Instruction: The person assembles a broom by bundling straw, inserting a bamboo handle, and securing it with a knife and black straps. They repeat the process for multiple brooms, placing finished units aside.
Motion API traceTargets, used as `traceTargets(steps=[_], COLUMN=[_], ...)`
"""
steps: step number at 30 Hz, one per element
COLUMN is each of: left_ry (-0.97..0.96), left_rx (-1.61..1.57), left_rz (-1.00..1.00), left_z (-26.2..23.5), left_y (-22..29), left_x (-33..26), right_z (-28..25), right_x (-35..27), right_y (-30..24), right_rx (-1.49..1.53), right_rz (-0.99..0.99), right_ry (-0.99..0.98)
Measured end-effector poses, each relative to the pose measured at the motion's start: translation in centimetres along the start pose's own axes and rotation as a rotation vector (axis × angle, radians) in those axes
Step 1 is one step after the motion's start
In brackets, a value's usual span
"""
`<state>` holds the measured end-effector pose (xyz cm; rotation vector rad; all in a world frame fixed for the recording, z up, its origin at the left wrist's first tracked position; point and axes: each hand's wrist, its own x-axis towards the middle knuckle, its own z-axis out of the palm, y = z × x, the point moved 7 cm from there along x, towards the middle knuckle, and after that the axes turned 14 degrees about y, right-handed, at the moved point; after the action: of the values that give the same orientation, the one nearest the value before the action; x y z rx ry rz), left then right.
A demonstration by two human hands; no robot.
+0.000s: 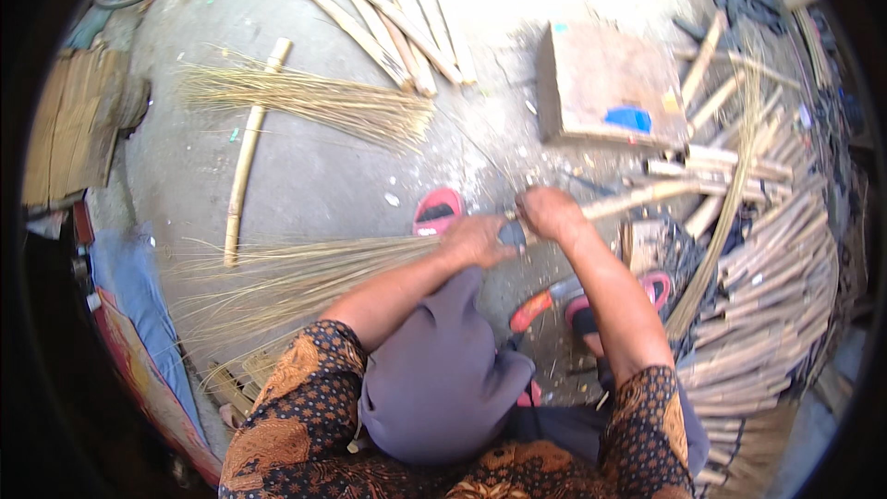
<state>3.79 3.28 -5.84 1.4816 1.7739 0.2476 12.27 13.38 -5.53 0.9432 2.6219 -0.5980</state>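
A broom lies across my lap area, its straw bristles (pixel 314 268) fanning left and its pale stick handle (pixel 637 198) running right. My left hand (pixel 473 240) is closed around the gathered neck of the bristles. Just right of it, a dark strip (pixel 511 233) sits at the join of straw and stick. My right hand (pixel 550 211) is closed in a pinch beside that strip, over the start of the handle. What its fingers hold is too small to make out. Below, a knife-like tool with a red-orange handle (pixel 531 310) lies on the ground near my foot.
A loose straw bundle (pixel 305 97) lies over a bamboo stick (pixel 242 185) at left. Several finished brooms (pixel 356 23) rest at the far side. A wooden block (pixel 614 83) stands ahead right. Stacked sticks (pixel 767 286) fill the right, with a long straw bundle (pixel 730 222) before them.
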Motion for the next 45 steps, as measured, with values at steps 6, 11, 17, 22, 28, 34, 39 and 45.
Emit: traceTargets(steps=[6,11,17,22,28,34,39,45], left_ry=[-0.103,-0.035,0.058,0.031,-0.068,-0.058,-0.057,-0.068], left_rx=[0.063,-0.111,-0.318,-0.299,-0.298,-0.284,-0.296,-0.268], left_rz=[-0.061,-0.008,0.006,-0.064,-0.115,-0.167,-0.159,-0.133], left_z=[0.7,1.7,2.8,2.6,2.0,1.5,1.5,1.5], left_y=[-1.2,-2.4,-4.4,-4.6,-3.9,-3.5,-3.2,-3.1], left_x=[0.1,1.4,2.5,2.3,2.3,1.9,1.9,1.9], right_z=[-1.0,0.8,5.6,7.3,5.2,5.6,4.9,4.7], right_x=[-1.9,-8.6,-11.0,-11.6,-12.3,-12.6,-12.5,-11.9], right_y=[-2.4,-1.2,-1.9,-3.8,-5.2,-5.0,-5.8,-6.3], right_rx=[0.233,0.756,0.601,0.780,0.586,0.752,0.506,0.421], right_rz=[0.078,0.259,0.263,0.390,0.528,0.670,0.646,0.740], right_ry=[0.029,0.197,0.592,0.777,0.956,0.908,0.998,1.023])
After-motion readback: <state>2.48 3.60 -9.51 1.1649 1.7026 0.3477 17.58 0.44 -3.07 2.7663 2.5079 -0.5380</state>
